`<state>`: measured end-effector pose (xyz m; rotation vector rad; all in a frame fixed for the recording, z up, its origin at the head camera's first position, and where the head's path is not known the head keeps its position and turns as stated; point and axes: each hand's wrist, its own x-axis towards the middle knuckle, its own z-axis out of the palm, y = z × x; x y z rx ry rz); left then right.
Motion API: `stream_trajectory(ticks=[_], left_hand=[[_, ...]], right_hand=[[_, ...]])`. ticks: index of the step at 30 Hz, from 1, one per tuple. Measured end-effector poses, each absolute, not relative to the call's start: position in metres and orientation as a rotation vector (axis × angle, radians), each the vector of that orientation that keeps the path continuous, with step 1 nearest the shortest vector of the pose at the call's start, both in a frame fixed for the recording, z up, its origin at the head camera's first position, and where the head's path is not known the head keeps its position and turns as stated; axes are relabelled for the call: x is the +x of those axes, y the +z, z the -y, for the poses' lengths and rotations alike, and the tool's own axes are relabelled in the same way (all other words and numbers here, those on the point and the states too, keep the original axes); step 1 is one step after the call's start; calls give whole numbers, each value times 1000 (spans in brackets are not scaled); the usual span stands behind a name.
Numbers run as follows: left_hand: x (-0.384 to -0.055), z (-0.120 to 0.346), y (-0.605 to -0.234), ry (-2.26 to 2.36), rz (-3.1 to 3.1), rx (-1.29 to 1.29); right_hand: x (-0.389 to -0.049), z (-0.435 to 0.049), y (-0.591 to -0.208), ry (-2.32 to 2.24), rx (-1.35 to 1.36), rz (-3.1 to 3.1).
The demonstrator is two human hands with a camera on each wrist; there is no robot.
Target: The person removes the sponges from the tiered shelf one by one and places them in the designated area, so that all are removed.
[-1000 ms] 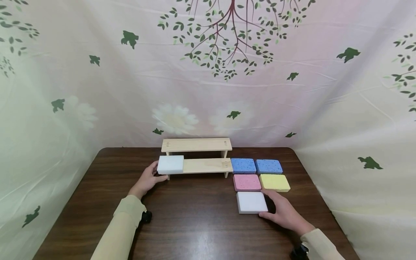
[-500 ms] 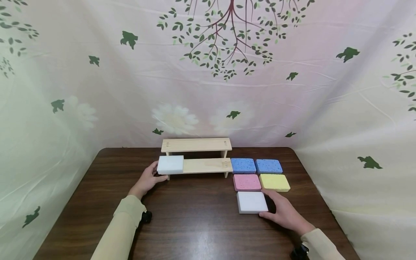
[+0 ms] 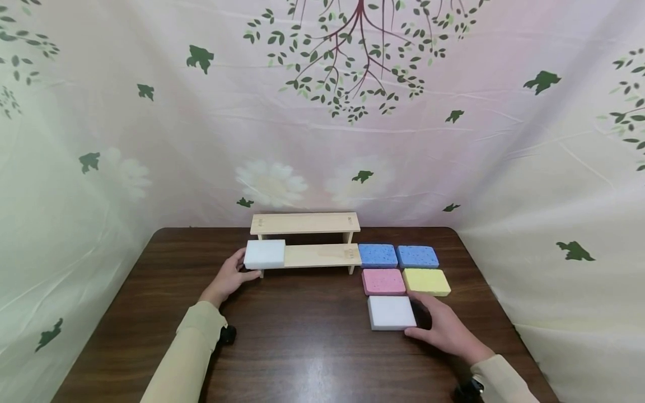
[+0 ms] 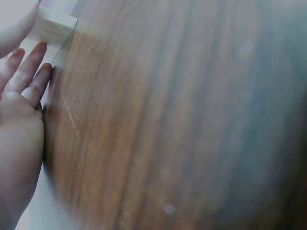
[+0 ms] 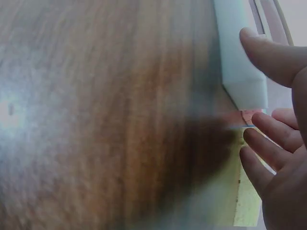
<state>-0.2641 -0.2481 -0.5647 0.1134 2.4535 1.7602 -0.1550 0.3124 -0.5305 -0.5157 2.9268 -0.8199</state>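
Note:
On the left end of a low two-tier wooden rack [image 3: 322,256] lies a white block [image 3: 265,254], like a foam sponge. My left hand [image 3: 229,280] is at its left end, thumb at the front corner. In the left wrist view the fingers [image 4: 29,72] look nearly straight; contact with the block cannot be told. A second white block [image 3: 391,313] lies flat on the table, in front of a pink sponge [image 3: 383,281]. My right hand [image 3: 445,327] is beside its right edge, with thumb and fingers spread. Its fingertips come close to a yellow sponge [image 3: 426,281].
Two blue sponges [image 3: 378,255] lie side by side right of the rack, behind the pink and yellow ones. The rack's upper shelf [image 3: 304,223] stands at the table's back edge. A printed cloth [image 3: 322,145] hangs behind the brown table [image 3: 302,347] and along both sides.
My right hand has drawn slightly right from the white block on the table. The left hand and both blocks have stayed where they were; the head view has shifted a little.

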Motion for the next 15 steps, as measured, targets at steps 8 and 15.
stream_trajectory(ticks=[8,15], left_hand=[[-264,249,-563,1740,-2471,113],[-264,246,-566,1759,-2448,123]], right_hand=[[-157,-307,-519,-857,-542,-2947],[-159,-294,-515,-868,-575,-2976]])
